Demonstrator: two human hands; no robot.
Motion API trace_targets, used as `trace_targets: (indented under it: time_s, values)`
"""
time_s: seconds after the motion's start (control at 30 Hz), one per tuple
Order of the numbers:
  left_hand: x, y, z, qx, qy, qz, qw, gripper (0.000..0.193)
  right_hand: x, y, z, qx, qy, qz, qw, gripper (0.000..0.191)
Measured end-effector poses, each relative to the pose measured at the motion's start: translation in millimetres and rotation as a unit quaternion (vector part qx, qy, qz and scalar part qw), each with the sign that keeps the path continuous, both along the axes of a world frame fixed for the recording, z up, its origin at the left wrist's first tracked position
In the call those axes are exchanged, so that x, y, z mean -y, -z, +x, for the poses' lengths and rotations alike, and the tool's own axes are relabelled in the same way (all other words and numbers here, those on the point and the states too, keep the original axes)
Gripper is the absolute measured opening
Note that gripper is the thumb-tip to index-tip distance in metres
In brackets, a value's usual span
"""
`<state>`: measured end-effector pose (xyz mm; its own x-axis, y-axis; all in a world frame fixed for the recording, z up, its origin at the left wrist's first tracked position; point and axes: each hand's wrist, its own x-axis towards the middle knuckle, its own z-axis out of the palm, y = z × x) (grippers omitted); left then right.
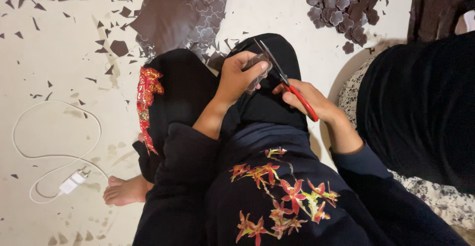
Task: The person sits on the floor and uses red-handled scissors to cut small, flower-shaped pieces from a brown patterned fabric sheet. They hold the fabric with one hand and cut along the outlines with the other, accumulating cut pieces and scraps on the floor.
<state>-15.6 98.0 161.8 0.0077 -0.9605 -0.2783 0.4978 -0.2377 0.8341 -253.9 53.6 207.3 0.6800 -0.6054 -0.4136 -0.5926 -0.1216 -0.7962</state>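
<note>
My left hand [236,77] pinches a small brown patterned piece [259,70] over my lap. My right hand [310,100] grips red-handled scissors [289,85], whose dark blades are open around the piece's right edge. Both hands hover above my black clothing, which has red and orange flower embroidery [277,196]. On the floor past my knees lies a large brown sheet [170,16] marked with flower outlines.
A pile of cut brown flower shapes [341,3] lies at the top right. Small brown scraps [74,28] litter the pale floor. A white charger with cable [73,180] lies at left near my bare foot [126,190]. Another person in black [420,107] sits at right.
</note>
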Motion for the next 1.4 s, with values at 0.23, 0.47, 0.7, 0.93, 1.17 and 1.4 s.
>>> trace_targets:
  time_s: [0.23, 0.47, 0.7, 0.93, 1.17, 1.4]
  values:
    - [-1.9, -9.1, 2.1, 0.005, -0.021, -0.006, 1.000, 0.018, -2.9, -6.5, 2.6, 0.036, -0.010, 0.045, 0.998, 0.067]
    - [-2.6, -7.9, 4.2, 0.009, -0.030, -0.005, 0.999, 0.019, -4.0, -9.5, 3.8, 0.043, -0.013, 0.078, 0.996, 0.078]
    - [-2.7, -7.2, 4.3, 0.007, -0.029, -0.017, 0.999, 0.019, -5.0, -5.6, 8.4, 0.046, -0.025, 0.043, 0.998, 0.088]
    - [-2.7, -8.2, 4.1, -0.020, -0.018, -0.029, 0.999, 0.019, -10.0, 0.3, 6.6, 0.037, 0.000, 0.035, 0.999, 0.096]
    - [-3.1, -8.3, 5.6, -0.027, -0.014, -0.041, 0.999, 0.018, -11.7, 7.1, 2.7, 0.039, 0.037, 0.074, 0.996, 0.092]
    - [-2.7, -3.1, 7.8, -0.028, -0.006, -0.042, 0.999, 0.017, -10.6, 9.7, -1.4, 0.036, 0.041, 0.076, 0.996, 0.088]
